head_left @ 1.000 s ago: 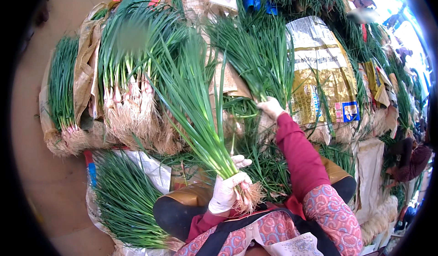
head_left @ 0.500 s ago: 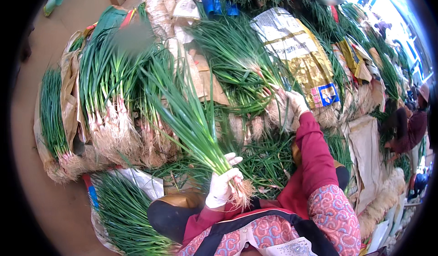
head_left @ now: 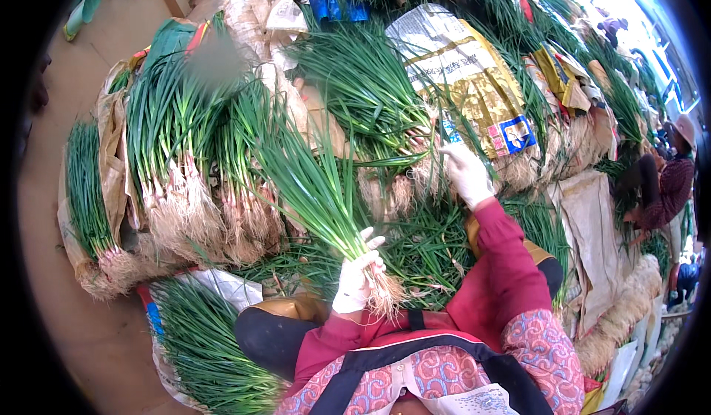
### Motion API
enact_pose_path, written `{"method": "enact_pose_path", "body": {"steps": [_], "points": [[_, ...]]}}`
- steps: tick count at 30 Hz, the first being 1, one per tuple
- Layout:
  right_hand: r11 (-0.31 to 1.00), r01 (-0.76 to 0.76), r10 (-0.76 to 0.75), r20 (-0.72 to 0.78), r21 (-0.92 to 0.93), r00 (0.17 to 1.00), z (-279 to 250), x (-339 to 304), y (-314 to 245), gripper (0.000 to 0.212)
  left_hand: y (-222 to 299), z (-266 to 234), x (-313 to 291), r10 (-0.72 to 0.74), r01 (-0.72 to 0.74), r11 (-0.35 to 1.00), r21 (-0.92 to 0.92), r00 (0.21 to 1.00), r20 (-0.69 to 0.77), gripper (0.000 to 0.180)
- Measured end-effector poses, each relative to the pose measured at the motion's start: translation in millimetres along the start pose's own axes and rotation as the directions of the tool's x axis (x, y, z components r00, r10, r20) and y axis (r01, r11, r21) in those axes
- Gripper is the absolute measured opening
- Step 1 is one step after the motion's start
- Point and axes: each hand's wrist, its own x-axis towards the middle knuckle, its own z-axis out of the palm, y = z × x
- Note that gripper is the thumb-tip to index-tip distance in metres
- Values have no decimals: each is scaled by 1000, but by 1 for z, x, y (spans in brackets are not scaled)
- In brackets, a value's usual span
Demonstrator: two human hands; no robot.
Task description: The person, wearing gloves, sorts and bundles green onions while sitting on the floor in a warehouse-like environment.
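Observation:
My left hand (head_left: 355, 282), in a white glove, is closed round a bunch of green onions (head_left: 315, 204). Their brown roots hang below the fist, and the long green leaves reach up to the far left. My right hand (head_left: 468, 176), gloved too, is at the root end of a heap of green onions (head_left: 366, 89). Its fingertips are drawn together by the pale stalk ends; whatever is between them is too small to make out. Loose green leaves (head_left: 429, 248) cover the space between my hands and my lap.
More green onions (head_left: 174, 141) stand bundled at the left beside brown sacking (head_left: 113, 141). Another pile (head_left: 215, 341) lies near my left knee. A gold and white printed sack (head_left: 474, 74) covers onions at the back. A person (head_left: 666, 185) sits at the far right.
My right hand has drawn back slightly toward me from the heap's roots. The bunch in my left hand has tilted a little and remains held. The whole view has shifted slightly.

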Motion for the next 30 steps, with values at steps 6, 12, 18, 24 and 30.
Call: {"method": "enact_pose_path", "body": {"steps": [6, 12, 18, 24, 30], "points": [[913, -4, 140, 305, -408, 942, 54, 60, 55, 29, 3, 2, 5, -12, 12, 1000, 2, 1000, 12, 63], [863, 129, 131, 462, -489, 877, 1, 54, 34, 17, 7, -2, 2, 13, -12, 999, -44, 1000, 6, 61], [744, -526, 462, 253, 412, 850, -139, 63, 44, 31, 6, 2, 1, 18, -15, 996, -84, 999, 37, 61], [809, -312, 317, 76, 499, 945, -145, 33, -25, 22, 0, -4, 2, 39, -35, 998, -58, 997, 66, 58], [553, -732, 360, 678, 399, 641, -25, -108, -88, 31, -27, 1, -7, 4, 0, 993, 120, 999, -35, 34]]}}
